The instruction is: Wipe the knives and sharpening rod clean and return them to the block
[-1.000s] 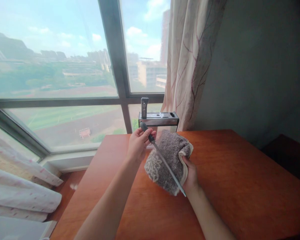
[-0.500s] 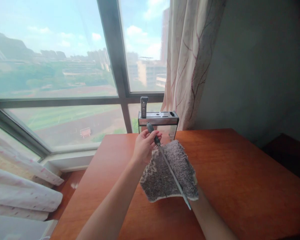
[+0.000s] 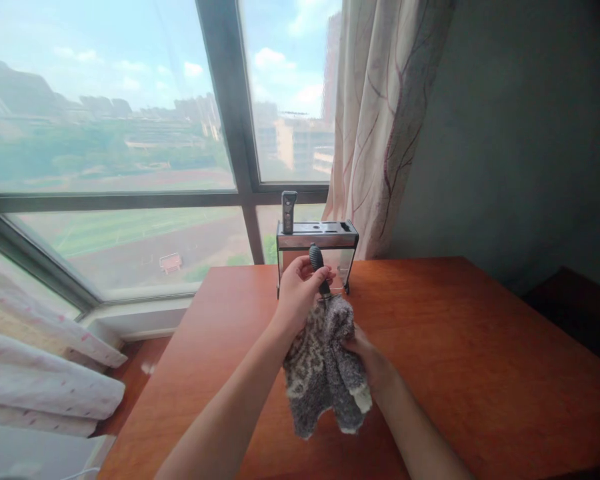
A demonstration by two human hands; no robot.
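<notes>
gripping a sharpening rod (image 3: 319, 268), left hand (image 3: 297, 294); right hand (image 3: 367, 357) clutches cloth (image 3: 324, 371).

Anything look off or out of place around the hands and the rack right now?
Nothing stands out. The left hand grips the black handle; the right hand wraps the grey cloth around the hidden rod. The metal rack stands upright on the table.
</notes>
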